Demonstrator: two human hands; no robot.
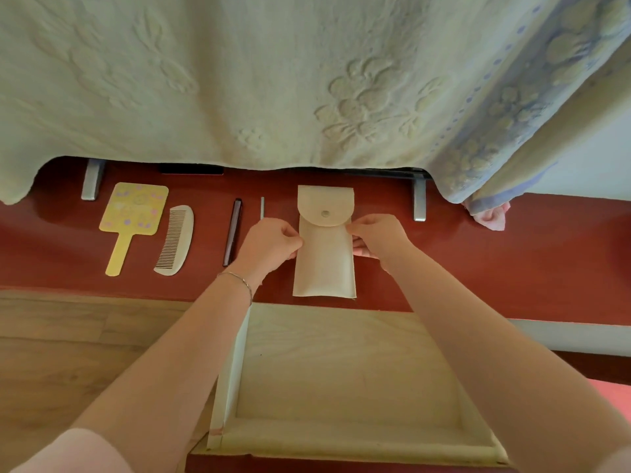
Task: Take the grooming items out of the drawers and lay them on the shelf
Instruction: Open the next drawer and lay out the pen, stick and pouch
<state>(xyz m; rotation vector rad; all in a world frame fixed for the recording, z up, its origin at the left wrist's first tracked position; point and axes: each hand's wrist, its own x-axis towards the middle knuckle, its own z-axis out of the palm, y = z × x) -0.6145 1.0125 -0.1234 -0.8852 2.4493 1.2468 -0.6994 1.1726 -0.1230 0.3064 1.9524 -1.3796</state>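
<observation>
While laid flat at frame centre: beige snap-flap leather pouch [324, 254], on red-brown shelf [512, 254].
Left hand [269, 245]: pinches pouch's left edge.
Right hand [377, 238]: pinches its right edge.
Left of pouch: yellow hand mirror [131, 218], cream comb [176, 240], dark slim folded comb [233, 231].
Bottom centre: open pale wooden drawer [345, 370].

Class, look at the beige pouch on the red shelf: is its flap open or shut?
Shut. The pouch's rounded flap is folded down over the front, its snap in the middle. The left hand and right hand pinch its sides.
</observation>
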